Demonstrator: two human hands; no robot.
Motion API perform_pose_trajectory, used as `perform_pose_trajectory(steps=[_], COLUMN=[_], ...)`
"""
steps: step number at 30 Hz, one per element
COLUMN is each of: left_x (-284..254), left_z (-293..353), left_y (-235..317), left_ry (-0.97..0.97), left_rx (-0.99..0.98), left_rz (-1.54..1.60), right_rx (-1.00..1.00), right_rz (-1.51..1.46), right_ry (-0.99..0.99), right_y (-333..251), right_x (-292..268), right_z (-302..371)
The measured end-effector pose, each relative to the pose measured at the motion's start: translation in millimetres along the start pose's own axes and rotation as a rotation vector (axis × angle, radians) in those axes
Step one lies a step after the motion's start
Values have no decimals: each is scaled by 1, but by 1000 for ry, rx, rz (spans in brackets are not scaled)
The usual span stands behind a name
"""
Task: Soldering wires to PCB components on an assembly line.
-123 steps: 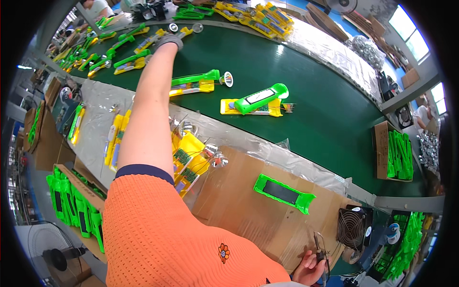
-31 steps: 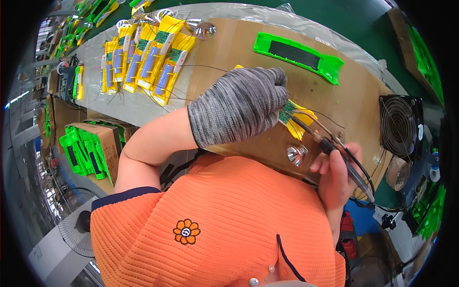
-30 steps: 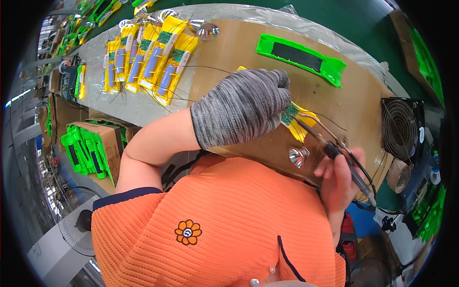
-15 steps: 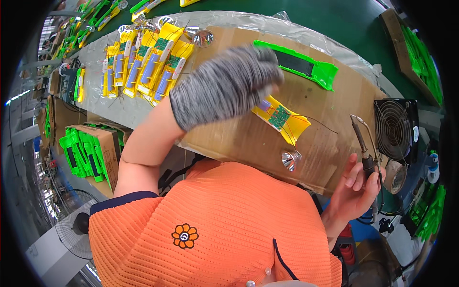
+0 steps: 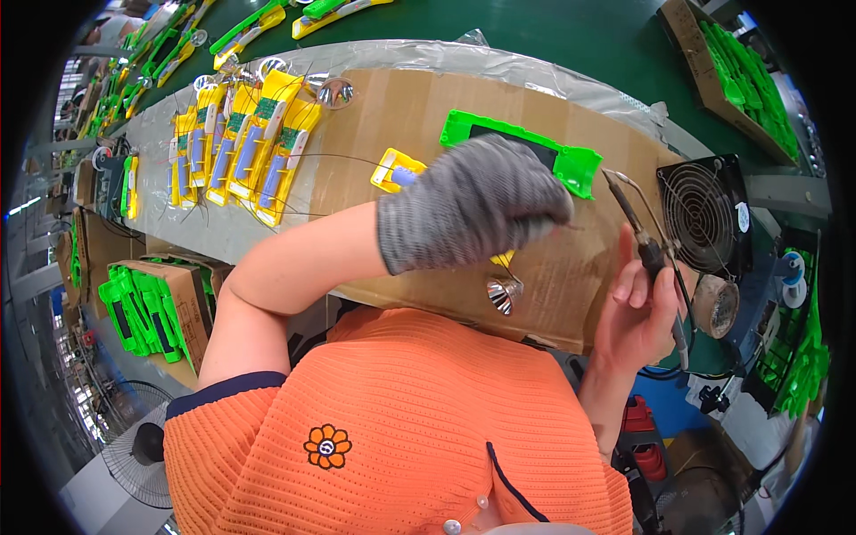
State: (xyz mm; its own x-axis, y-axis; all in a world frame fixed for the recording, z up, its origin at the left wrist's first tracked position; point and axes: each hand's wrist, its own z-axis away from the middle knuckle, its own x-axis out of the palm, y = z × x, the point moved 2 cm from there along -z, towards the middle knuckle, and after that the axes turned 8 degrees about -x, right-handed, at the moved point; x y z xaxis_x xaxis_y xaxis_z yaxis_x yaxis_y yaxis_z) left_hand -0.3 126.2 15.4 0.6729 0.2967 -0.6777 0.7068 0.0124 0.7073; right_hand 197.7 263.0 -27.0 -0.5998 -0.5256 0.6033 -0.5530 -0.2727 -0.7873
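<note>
My left hand [image 5: 473, 209], in a grey knit glove, is closed over a yellow part [image 5: 397, 169] whose end sticks out to the left, with thin wires trailing from it. It hovers over the cardboard-covered bench [image 5: 401, 107], just in front of a green plastic frame [image 5: 575, 165]. My bare right hand [image 5: 637, 312] grips a soldering iron [image 5: 637, 227] with its tip pointing up and away, to the right of the glove. A small silver reflector cup [image 5: 502, 292] lies below the glove.
A row of several yellow parts [image 5: 241, 147] lies at the bench's far left. A black fan [image 5: 704, 214] and a solder spool [image 5: 716, 306] stand at the right. Boxes of green parts sit at lower left [image 5: 147, 303] and upper right [image 5: 740, 80]. A green conveyor [image 5: 535, 27] runs beyond.
My gloved left hand has carried the yellow part away from my chest toward the green frame. My right hand and the iron have drawn off to the right, away from the part.
</note>
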Motion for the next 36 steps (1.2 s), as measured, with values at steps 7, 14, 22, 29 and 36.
perform_pose_trajectory(steps=[7,14,22,29,36], left_x=[-27,-26,-25,-25,-22], left_z=[41,26,-6,-20,-28], left_y=[-36,-34,-45,-44,-39], left_ry=[487,130,-297,-462,-615], left_rx=[-418,-413,-192,-166,-230], left_rz=[-46,-106,10,-109,-321], right_rx=[111,105,140,255,392], right_rz=[124,284,301,306,412], right_ry=[27,-39,-83,-133,-174], right_y=[13,11,-7,-7,-3], right_x=[19,11,-1,8,20], right_z=[-15,-8,7,-1,-5])
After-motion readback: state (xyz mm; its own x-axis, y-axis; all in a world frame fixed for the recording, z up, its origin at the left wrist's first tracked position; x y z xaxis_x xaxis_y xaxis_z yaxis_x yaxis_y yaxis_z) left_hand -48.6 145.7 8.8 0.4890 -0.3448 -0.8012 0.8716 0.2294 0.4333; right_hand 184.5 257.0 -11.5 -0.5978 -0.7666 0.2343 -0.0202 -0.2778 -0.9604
